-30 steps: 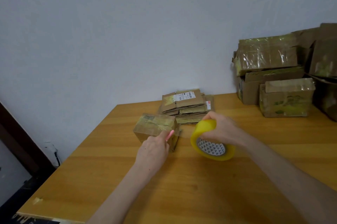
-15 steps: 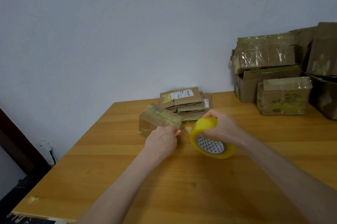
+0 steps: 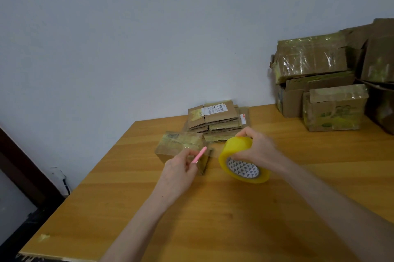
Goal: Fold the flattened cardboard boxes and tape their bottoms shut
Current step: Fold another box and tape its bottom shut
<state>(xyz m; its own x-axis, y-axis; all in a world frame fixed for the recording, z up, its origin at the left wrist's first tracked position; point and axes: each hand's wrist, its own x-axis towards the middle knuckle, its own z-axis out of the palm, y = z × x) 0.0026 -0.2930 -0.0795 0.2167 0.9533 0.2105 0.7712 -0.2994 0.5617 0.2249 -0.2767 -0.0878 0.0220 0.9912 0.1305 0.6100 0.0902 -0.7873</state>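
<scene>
My right hand (image 3: 258,151) grips the tape roll (image 3: 237,145) to pull the tape tight; my left hand (image 3: 179,171) pinches a pink tool (image 3: 199,155) by the box (image 3: 177,144), ready to cut, I think.

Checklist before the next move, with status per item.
1. Yellow roll of packing tape gripped by right hand, held above the wooden table: ok.
2. Slim pink tool pinched in left hand, tip pointing toward the roll: ok.
3. Small folded cardboard box resting on the table: ok.
4. Tape strip taut between roll and box: cannot tell, clear film barely shows.
5. Blade exposed on the tool: cannot tell.
</scene>
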